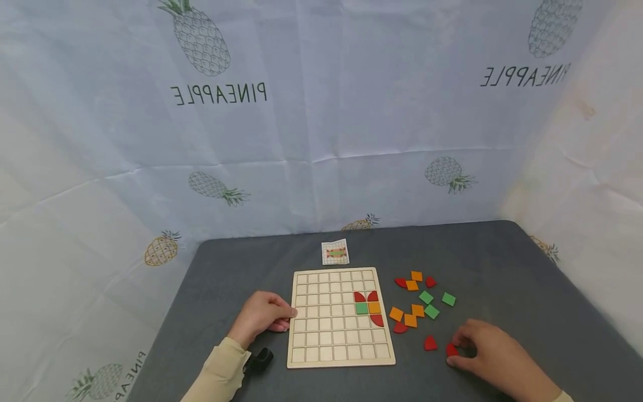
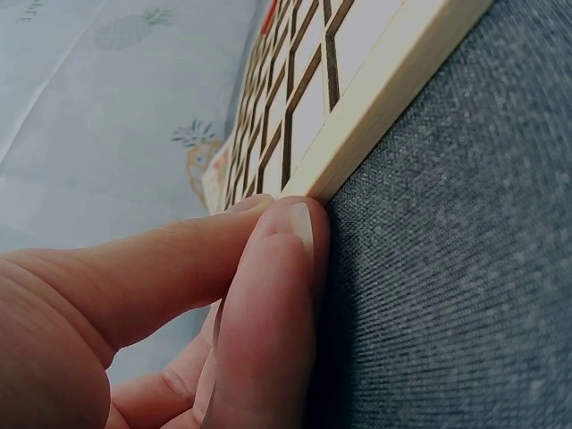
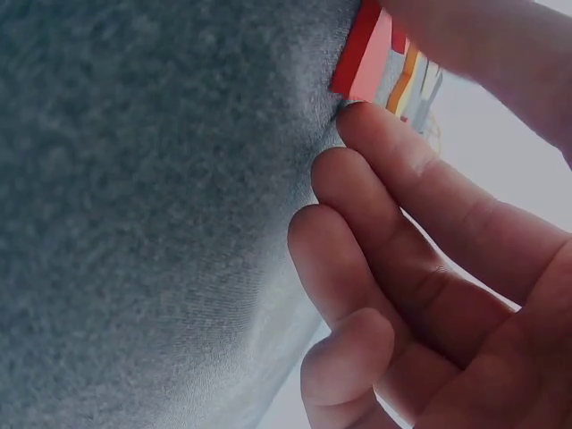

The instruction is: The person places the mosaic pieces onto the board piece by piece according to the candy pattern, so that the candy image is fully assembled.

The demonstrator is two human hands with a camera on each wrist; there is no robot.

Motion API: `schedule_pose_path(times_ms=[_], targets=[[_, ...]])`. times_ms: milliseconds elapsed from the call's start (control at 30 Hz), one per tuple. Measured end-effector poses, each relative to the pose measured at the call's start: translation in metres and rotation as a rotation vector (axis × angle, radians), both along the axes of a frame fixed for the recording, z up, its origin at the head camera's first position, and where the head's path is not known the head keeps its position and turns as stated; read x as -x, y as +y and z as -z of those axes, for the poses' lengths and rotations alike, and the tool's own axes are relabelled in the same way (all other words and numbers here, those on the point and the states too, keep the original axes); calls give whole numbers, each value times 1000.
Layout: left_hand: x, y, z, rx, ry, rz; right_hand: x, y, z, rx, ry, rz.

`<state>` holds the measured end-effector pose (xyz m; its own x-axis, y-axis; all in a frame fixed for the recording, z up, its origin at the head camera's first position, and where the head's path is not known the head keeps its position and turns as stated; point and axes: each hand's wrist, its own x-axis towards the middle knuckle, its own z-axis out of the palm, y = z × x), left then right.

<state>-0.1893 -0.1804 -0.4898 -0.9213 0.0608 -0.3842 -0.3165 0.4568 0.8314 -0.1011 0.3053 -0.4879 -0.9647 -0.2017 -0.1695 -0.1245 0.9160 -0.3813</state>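
Note:
A light wooden grid board lies flat on the dark table. Its right part carries red quarter-circle tiles, one green square tile and one orange square tile. At the board's left edge, my left hand pinches the rim between thumb and index finger; the left wrist view shows the fingertips against the wood. My right hand has thumb and index finger about a red quarter-circle tile on the table. The right wrist view shows that red tile between them, the other fingers loosely bent.
Between board and right hand lie loose green tiles, orange tiles and red tiles. A small pattern card lies beyond the board. A pineapple-print cloth hangs behind the table.

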Motion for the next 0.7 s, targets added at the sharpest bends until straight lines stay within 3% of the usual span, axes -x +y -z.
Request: schedule_pose_path(times_ms=[167, 400, 700], targets=[[-2, 0, -2, -3, 4, -6, 4, -2, -3, 5, -16, -17], [-2, 2, -2, -3, 21, -10, 13, -4, -4, 25, 60, -87], [-3, 1, -2, 8, 18, -15, 20, -9, -6, 36, 66, -115]])
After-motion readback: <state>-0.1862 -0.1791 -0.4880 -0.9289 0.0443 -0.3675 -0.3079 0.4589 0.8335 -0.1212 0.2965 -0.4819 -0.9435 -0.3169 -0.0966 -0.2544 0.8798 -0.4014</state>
